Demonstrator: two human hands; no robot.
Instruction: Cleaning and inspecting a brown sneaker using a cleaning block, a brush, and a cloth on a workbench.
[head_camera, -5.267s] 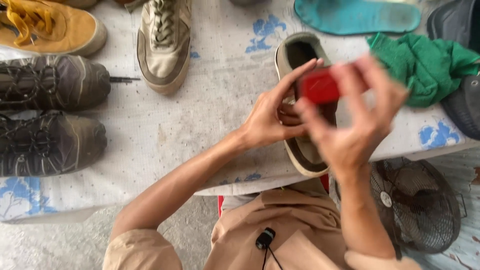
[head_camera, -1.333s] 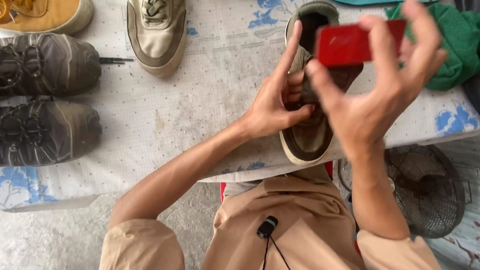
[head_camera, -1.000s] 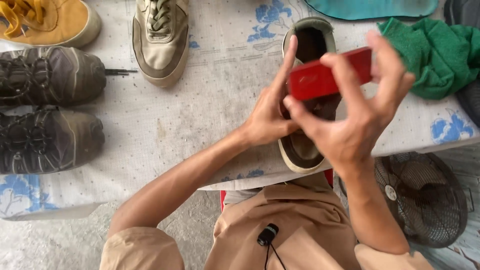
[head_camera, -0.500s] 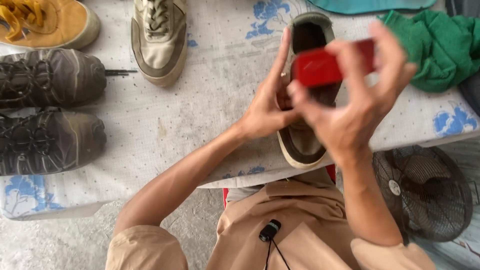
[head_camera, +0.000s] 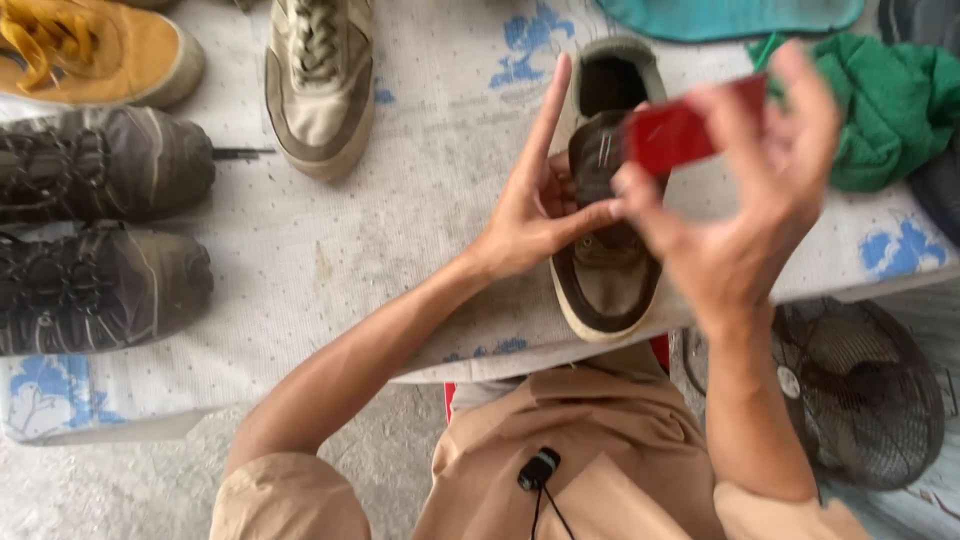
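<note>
- Two bare hands work over a brown low shoe (head_camera: 608, 262) lying on the patterned table cloth (head_camera: 420, 190), its toe toward the person.
- Right hand (head_camera: 745, 215), raised above the shoe, pinches a small flat red object (head_camera: 680, 135) between thumb and fingers.
- Left hand (head_camera: 535, 205) rests against the shoe's left side, fingertips at the laces, index finger pointing up; it clasps nothing.
- Left of the shoe: a beige sneaker (head_camera: 318, 80), two dark boots (head_camera: 100, 225), a yellow shoe (head_camera: 95, 50).
- Right of the shoe lies a green cloth (head_camera: 885, 105).
</note>
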